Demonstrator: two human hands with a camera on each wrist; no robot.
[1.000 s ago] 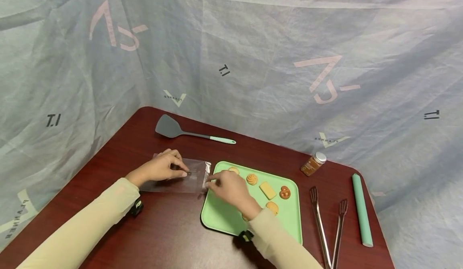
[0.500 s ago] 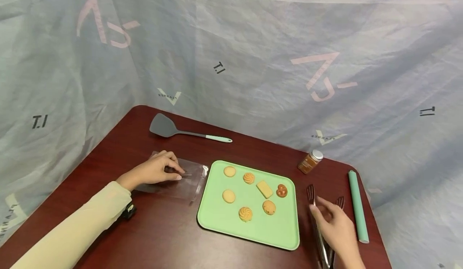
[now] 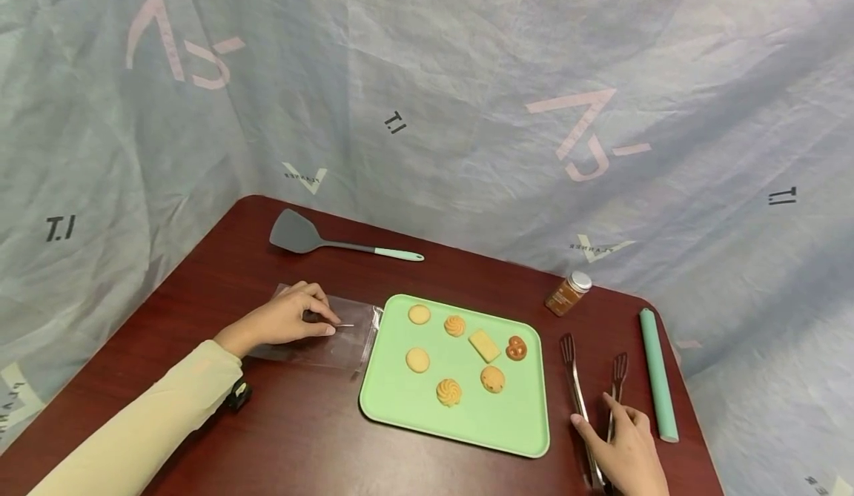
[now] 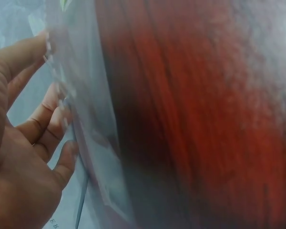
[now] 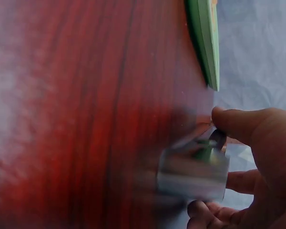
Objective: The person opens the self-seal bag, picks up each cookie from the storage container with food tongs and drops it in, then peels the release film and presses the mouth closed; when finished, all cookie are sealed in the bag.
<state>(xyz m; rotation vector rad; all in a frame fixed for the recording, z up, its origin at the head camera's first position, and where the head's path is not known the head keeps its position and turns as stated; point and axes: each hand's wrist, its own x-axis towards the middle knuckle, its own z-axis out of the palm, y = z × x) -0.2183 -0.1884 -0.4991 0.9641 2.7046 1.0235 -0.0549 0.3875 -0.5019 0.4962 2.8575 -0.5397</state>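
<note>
My left hand [image 3: 291, 318] lies over a clear plastic bag [image 3: 356, 333] on the table. Its thumb and index finger pinch up a small fold of the film. In the left wrist view the fingers [image 4: 40, 121] meet the crinkled bag, and the film [image 4: 93, 95] hangs beside them. At the right, my right hand [image 3: 626, 448] holds metal tongs [image 3: 575, 381], thumb by one arm and fingers by the other. The tongs' slotted ends stand spread and point away from me. In the right wrist view their shiny metal end [image 5: 193, 171] is blurred between thumb and fingers.
Between the hands lies a green tray [image 3: 394, 396] with several biscuits, one a pretzel [image 3: 516, 348]. A grey spatula [image 3: 296, 233] rests behind the bag. At the back right stands a small brown jar [image 3: 567, 293]; a teal rod [image 3: 658, 377] lies along the right edge.
My right hand has left the bag's silvery edge near the tray, crossed rightward to the tongs and moved down along them. The left hand has stayed at the bag.
</note>
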